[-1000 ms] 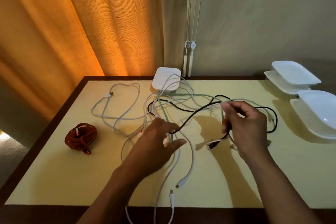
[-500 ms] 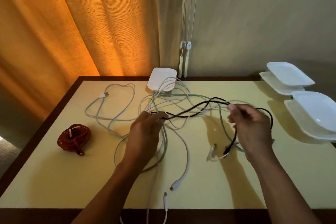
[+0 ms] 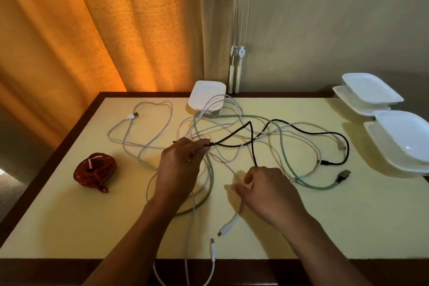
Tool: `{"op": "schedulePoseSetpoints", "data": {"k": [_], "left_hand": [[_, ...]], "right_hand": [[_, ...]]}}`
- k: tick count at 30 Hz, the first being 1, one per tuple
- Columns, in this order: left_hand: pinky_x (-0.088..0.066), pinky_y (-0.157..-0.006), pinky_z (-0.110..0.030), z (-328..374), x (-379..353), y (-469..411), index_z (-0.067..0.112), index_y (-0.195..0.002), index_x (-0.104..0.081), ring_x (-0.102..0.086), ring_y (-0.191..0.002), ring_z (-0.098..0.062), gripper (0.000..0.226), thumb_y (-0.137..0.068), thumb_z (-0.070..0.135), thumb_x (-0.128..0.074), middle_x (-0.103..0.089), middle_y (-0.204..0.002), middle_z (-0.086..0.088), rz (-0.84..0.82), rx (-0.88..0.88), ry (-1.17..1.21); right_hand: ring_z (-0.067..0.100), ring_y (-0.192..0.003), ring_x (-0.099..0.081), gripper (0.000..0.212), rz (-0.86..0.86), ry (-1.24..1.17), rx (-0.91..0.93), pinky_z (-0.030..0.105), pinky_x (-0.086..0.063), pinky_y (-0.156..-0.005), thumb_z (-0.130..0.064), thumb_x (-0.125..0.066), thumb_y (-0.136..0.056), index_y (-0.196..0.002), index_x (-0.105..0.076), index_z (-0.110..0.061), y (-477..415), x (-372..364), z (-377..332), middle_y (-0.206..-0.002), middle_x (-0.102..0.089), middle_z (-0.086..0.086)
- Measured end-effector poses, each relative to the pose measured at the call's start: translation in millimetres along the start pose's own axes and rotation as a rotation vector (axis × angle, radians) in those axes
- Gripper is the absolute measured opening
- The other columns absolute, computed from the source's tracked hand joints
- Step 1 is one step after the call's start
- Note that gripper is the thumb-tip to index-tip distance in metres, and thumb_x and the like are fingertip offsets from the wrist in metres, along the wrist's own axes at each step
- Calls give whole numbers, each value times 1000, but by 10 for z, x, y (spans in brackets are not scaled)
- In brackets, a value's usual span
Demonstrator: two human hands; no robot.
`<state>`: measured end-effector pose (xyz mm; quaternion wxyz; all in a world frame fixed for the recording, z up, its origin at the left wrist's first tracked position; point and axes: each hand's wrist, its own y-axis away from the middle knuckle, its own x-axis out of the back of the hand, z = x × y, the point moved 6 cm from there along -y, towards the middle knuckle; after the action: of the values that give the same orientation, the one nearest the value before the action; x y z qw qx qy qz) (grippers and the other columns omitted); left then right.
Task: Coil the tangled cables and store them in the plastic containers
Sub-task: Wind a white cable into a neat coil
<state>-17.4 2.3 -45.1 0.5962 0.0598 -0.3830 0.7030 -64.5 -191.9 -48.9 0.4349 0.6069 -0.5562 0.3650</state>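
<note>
Black cable runs from left grip toward right hand.

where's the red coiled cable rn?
In the head view the red coiled cable lies on the left side of the table, apart from the tangle, left of the left hand and below the white cable loops.
</note>
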Motion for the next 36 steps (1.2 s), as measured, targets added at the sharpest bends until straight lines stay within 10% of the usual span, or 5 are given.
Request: {"op": "schedulePoseSetpoints", "data": {"k": [9, 21, 27, 36], "left_hand": [[-51, -81, -22, -216, -169, 54, 31, -139, -62, -58, -89, 0, 53, -88, 28, -79, -64, -109, 12, -239, 78, -75], [-37, -105, -31, -372, -267, 123, 35, -160, -22, -34, -135, -19, 87, -90, 44, -72, -38, -145, -1, -380, 170, -316], [-46, -103, -37, -438, -243, 148, 37, -161, -16, -47, -130, -23, 96, -87, 40, -76, -43, -144, -1, -353, 230, -242], [-47, -95, -27, 9, 37, 114, 23, -157, -35, -62, -112, -18, 87, -85, 30, -82, -65, -128, -1, -444, 120, -205]], "right_hand": [[18, -73, -62, 14, -91, -239, -142, 28, -45, -58, -24, -65, -84, -71, -65, -20, -228, -92, 189, -73, -65, -5], [11, -49, -45, 9, 998, -1383, -110, 26, -44, -54, -15, -64, -93, -85, -61, -18, 257, 1021, 1003, -61, -56, -9], [9, -51, -49, 10, 1089, -1322, -159, 27, -48, -54, -23, -64, -96, -90, -62, -16, 388, 1140, 1108, -62, -58, -11], [13, -46, -51, 9, 773, -922, 14, 33, -49, -57, -24, -70, -94, -86, -69, -26, 452, 1746, 592, -60, -63, -7]]}}
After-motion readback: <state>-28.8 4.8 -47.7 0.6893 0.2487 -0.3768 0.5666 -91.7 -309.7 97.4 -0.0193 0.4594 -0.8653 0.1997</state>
